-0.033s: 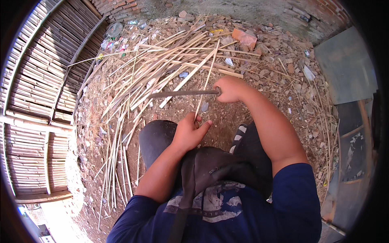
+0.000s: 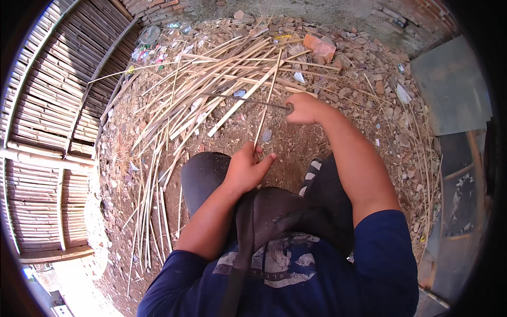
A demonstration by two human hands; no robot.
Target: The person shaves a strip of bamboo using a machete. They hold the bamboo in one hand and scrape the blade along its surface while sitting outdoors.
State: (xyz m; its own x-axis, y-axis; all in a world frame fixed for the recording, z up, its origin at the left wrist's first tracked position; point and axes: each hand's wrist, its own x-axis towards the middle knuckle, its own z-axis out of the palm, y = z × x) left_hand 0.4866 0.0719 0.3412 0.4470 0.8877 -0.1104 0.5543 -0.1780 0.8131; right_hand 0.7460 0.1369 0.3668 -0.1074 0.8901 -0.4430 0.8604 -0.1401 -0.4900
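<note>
My left hand (image 2: 246, 170) is closed around the lower end of a thin pale bamboo strip (image 2: 262, 119), which slants up and away from me over the ground. In my right hand (image 2: 306, 109) is the handle of a long, dark, narrow-bladed knife (image 2: 240, 99). Its blade points left and crosses the strip partway up. Whether the edge touches the strip, I cannot tell. Beyond both hands lies a loose pile of bamboo strips (image 2: 211, 75), which the far end of the blade overlaps in view.
Broken brick and rubble (image 2: 388, 113) cover the ground to the right, with a larger brick chunk (image 2: 319, 47) at the back. More strips (image 2: 153, 211) lie at my left. A bamboo slat wall (image 2: 47, 79) stands left, a brick wall (image 2: 338, 16) behind, grey sheets (image 2: 451, 87) right.
The knife's blade has swung so its tip points farther away from me, and it now looks thinner. My right hand has shifted slightly to the right; my left keeps its hold on the strip.
</note>
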